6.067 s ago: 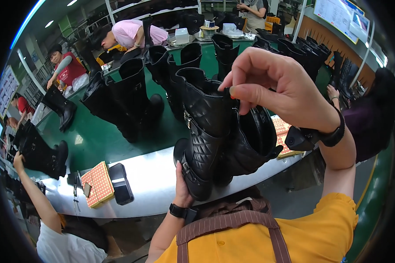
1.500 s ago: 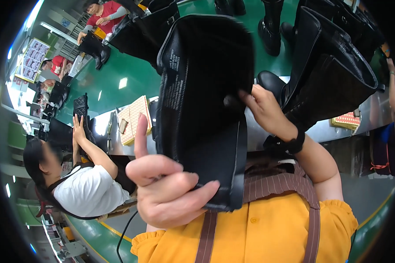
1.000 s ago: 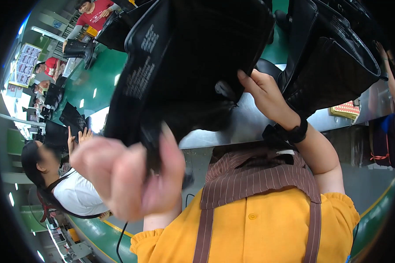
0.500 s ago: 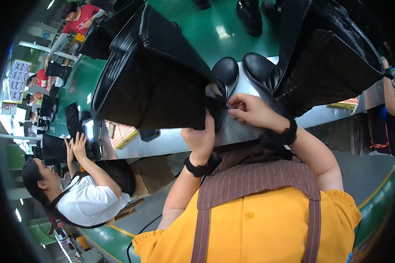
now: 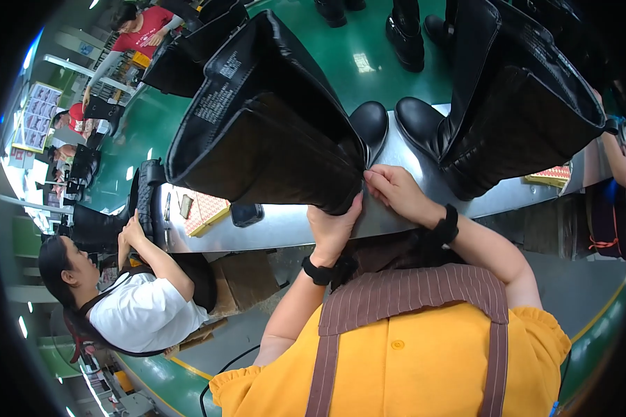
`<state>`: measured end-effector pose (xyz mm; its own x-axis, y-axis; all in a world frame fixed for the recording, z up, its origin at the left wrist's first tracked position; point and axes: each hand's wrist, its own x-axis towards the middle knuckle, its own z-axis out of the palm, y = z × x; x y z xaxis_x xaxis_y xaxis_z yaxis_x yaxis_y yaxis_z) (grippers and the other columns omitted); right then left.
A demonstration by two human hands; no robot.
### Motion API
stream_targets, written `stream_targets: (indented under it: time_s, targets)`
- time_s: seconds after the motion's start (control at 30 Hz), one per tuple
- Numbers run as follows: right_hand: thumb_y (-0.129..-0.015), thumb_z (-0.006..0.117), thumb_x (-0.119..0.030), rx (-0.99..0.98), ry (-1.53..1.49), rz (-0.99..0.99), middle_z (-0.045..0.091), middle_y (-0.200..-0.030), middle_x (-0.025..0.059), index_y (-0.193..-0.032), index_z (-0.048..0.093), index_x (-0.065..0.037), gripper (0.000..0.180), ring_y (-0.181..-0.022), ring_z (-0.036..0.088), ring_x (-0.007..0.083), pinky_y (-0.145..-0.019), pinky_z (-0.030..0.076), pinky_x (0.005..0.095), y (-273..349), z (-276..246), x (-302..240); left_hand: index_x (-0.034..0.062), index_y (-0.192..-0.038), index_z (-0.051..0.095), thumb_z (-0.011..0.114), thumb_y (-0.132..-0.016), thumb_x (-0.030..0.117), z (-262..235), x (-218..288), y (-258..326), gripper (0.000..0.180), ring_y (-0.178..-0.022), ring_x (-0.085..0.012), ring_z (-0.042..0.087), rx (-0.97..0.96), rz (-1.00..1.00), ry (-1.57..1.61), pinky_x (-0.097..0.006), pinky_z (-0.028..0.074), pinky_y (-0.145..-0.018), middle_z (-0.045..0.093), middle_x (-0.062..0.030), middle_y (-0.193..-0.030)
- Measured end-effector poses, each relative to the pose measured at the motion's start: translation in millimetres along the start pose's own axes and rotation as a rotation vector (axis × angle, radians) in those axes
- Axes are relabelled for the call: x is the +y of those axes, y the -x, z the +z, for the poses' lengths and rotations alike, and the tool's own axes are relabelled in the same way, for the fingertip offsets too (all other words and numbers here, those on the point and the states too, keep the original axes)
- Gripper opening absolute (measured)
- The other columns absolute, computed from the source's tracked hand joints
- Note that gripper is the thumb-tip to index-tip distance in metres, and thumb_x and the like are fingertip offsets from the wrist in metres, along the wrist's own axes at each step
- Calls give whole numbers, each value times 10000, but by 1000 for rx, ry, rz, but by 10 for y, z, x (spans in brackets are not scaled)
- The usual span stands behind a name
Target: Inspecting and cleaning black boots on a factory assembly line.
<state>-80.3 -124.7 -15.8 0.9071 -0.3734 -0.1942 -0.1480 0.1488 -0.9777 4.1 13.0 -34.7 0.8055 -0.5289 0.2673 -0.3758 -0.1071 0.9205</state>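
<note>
A tall black boot (image 5: 278, 153) stands on the metal bench in front of me, its wide shaft leaning left with the opening towards me. My left hand (image 5: 332, 224) is closed around its heel, thumb along the back. At the boot's ankle, my right hand (image 5: 395, 193) pinches with thumb and forefinger at the side seam. Whatever lies between those fingertips is too small to make out. A second tall black boot (image 5: 508, 132) stands just right of it, its toe beside the first boot's toe, and neither hand touches it.
The metal bench edge (image 5: 285, 233) runs before me, with a green surface (image 5: 362, 76) beyond. More black boots (image 5: 405, 42) stand farther off. A patterned box (image 5: 207, 213) and a small dark object (image 5: 247, 214) lie left. A co-worker in white (image 5: 142, 313) handles boots nearby at left.
The boot in my hands has turned and settled more upright, and its inner lining shows more. Both hands stay at its ankle and heel. The co-worker's hands at left have come lower.
</note>
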Motion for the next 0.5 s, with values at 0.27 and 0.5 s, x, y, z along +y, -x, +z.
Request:
stream_targets:
  time_s: [0.27, 0.5]
  targets:
    - [-1015, 412, -200, -53, -141, -609, 487, -617, -7, -764, 502, -32, 315, -462, 435, 50, -450, 326, 182, 459, 139, -1592, -17, -1137, 561, 801, -700, 147, 44, 54, 26, 524, -892, -233, 660, 30, 63, -26, -322, 511, -796, 672, -143, -1002]
    - [-961, 515, -166, 52, 243, -853, 602, -870, 53, -982, 603, -9, 181, -694, 580, 122, -620, 461, 232, 620, 39, -1409, -4, -1185, 530, 843, -682, 178, 68, 27, 39, 620, -971, -185, 620, 50, -100, 49, -313, 479, -869, 646, -109, -1077]
